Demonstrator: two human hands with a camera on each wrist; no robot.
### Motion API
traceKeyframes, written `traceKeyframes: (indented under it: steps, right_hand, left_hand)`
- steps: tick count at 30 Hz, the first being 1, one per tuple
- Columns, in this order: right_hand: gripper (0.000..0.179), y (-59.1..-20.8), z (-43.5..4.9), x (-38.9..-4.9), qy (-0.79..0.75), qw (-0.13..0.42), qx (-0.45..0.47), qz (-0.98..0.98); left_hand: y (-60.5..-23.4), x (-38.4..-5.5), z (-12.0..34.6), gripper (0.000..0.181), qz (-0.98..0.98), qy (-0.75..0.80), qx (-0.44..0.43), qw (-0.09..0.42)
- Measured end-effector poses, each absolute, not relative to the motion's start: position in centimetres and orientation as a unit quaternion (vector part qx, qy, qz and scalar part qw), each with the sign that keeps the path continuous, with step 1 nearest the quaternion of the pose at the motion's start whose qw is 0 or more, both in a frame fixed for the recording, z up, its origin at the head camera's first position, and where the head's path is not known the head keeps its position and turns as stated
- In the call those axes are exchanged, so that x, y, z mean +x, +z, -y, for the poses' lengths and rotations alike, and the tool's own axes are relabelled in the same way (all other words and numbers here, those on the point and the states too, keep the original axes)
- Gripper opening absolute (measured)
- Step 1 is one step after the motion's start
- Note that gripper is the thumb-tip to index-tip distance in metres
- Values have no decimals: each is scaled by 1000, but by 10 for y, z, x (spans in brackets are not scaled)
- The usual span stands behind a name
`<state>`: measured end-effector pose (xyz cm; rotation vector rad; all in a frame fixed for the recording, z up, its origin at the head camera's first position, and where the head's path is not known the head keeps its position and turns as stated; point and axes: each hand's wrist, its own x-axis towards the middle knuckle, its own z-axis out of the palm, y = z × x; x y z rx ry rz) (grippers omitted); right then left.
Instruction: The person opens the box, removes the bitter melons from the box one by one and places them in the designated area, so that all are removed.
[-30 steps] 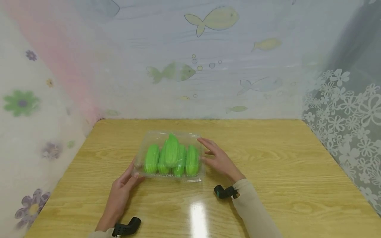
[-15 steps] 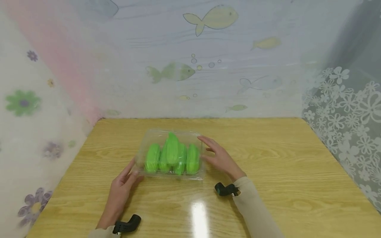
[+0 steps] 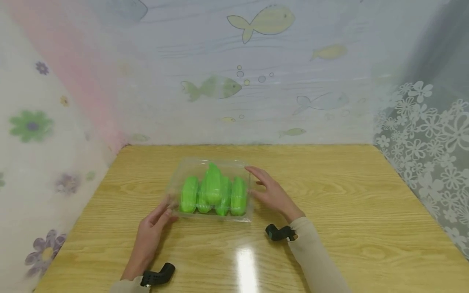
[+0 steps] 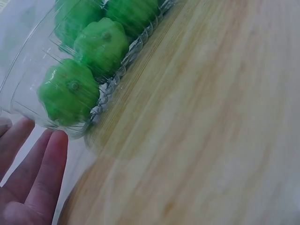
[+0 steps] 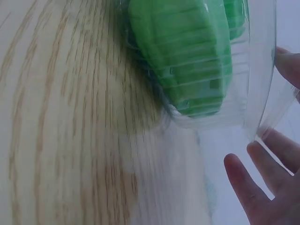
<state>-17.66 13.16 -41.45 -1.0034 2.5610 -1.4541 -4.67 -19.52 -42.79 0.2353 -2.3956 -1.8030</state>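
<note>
Beige sleeves [image 3: 318, 256], black wrist cameras [image 3: 159, 276]

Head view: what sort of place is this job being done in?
Possibly a children's room or play corner, though that's unconfirmed: a fish-patterned back wall, a flower-patterned left wall and a wood-grain table suggest it.

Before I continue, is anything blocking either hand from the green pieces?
Yes: the clear plastic box. Its left end separates the left hand from the green pieces, and its right end separates the right hand from them. I can't tell whether a lid closes the top.
</note>
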Motion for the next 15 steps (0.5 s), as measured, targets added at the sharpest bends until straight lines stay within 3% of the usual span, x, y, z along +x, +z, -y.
traceKeyframes:
  steps: [15]
  right_hand:
    - [60,-415,-127,-185,-438,-13,-286,-852]
  left_hand:
    - [-432,-63,203,49,821,-562,79,55]
